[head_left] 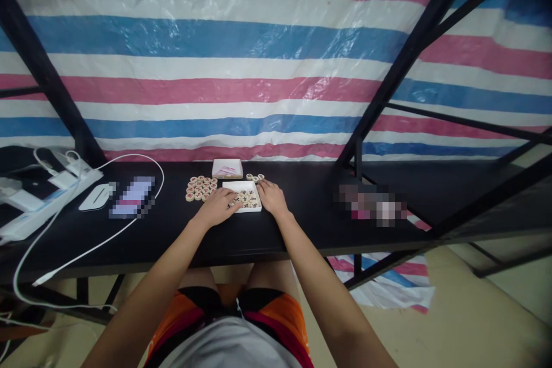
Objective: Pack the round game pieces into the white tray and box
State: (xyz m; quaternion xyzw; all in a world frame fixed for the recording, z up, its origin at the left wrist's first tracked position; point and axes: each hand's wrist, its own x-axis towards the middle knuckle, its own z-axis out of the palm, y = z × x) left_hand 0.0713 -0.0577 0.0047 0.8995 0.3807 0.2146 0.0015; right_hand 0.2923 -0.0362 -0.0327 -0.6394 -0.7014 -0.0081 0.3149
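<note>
A white box on the black table holds several round Chinese chess pieces with black characters. My left hand reaches over the box's left side, its fingers stretched out onto the pieces. Against the right side of the box is my right hand, fingers extended toward a few loose chess pieces just behind the box. Nothing shows in its grasp, though its fingertips are small in view. Left of the box, chess pieces with red characters lie grouped in rows.
Behind the box stands a second white box part with printed marks inside. A blurred phone, a white cable and a power strip lie at left. A blurred object is at right. Black metal posts frame the table.
</note>
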